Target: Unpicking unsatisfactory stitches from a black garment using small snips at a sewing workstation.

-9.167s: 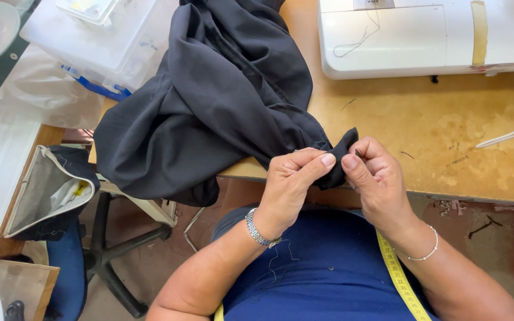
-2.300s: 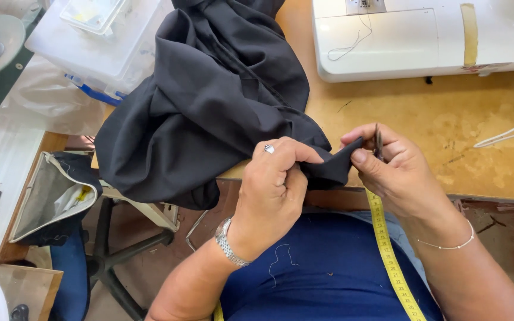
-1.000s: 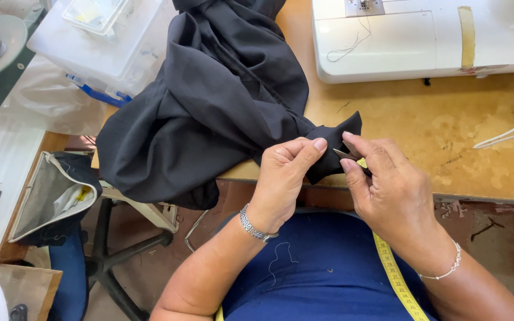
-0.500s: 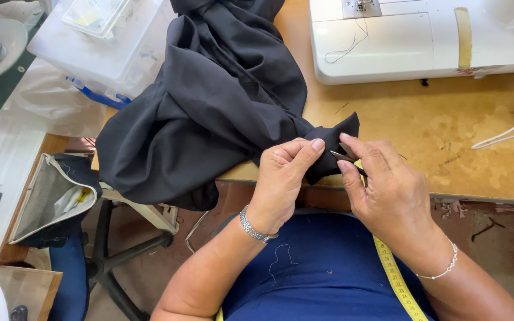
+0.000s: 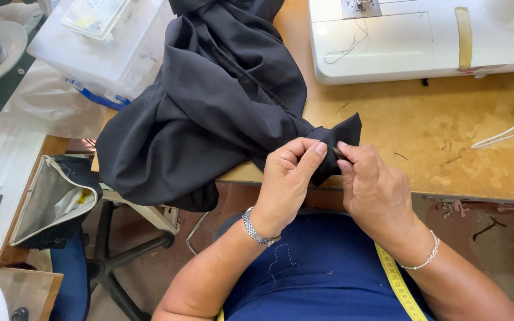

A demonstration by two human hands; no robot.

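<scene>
Two hands, the left hand [image 5: 287, 178] and right hand [image 5: 371, 185], are pinched shut on one corner of the black garment [image 5: 209, 107], judged soft, light and floppy, heaped over the wooden table [image 5: 447, 148] edge.

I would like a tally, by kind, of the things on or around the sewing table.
Black garment: 1
White sewing machine: 1
Clear plastic storage box: 1
Yellow tape measure: 1
Open grey bag: 1
White cable: 1
Total: 6
</scene>
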